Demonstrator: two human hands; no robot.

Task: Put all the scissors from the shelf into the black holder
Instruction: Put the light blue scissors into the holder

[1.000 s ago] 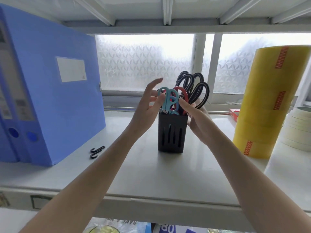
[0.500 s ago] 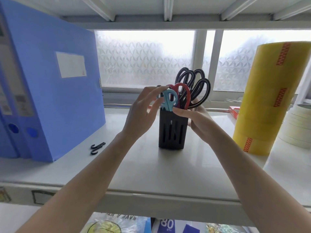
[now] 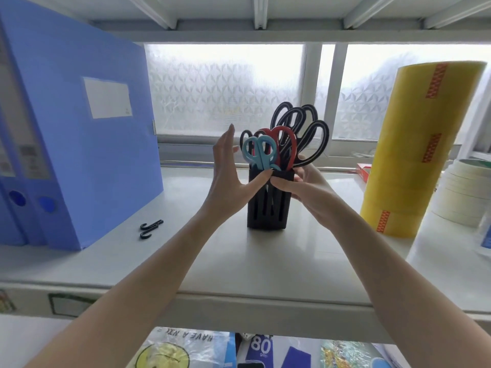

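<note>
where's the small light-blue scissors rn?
Head view, center: the light-blue scissors stand handles-up at the front left of the black holder, just in front of the red scissors, between the left hand and right hand.

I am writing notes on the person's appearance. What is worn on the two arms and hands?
Nothing is worn as far as the view shows. The left hand and right hand are bare, without gloves, rings or watch, and both forearms are uncovered; no sleeve is visible.

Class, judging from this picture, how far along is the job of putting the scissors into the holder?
Done: black scissors, red scissors and blue scissors stand in the black holder. In hand: left hand and right hand steady it. Left: no loose scissors visible on the shelf.
</note>
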